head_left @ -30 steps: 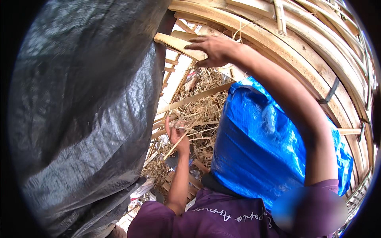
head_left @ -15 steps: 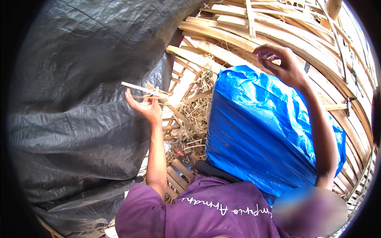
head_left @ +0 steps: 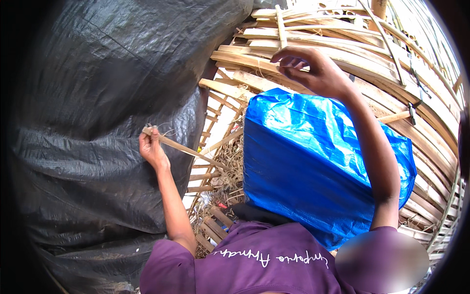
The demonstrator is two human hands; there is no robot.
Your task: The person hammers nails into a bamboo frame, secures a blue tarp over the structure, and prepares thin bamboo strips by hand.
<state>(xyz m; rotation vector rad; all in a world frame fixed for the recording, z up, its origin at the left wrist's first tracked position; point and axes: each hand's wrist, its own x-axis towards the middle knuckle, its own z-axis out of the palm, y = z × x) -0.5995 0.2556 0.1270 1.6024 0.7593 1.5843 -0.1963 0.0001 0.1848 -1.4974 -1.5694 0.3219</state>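
Observation:
My left hand (head_left: 154, 151) is at the left, in front of the black plastic sheet (head_left: 98, 161). Its thumb and fingers pinch one end of a bamboo strip (head_left: 188, 151), which slants down to the right toward dry straw. Thin frayed fibres stick out by the fingertips. At the upper right, my right hand (head_left: 316, 73) hovers over bamboo slats (head_left: 352, 56). Its fingers are loosely curved and apart from the thumb, with nothing visible between them. Just below that wrist lies a bundle wrapped in blue tarp (head_left: 303, 161).
A hammer (head_left: 411, 113) with a wooden handle rests among the slats at the right. Straw (head_left: 230, 157) and litter lie between the black sheet and the blue bundle. Short bamboo pieces (head_left: 213, 228) sit close to my body. A woven bamboo edge (head_left: 448, 215) curves along the far right.
My left hand has moved left and down; the pale thin strip seen across its fingers before is no longer visible. My right hand has shifted left over the slats. The view has shifted slightly.

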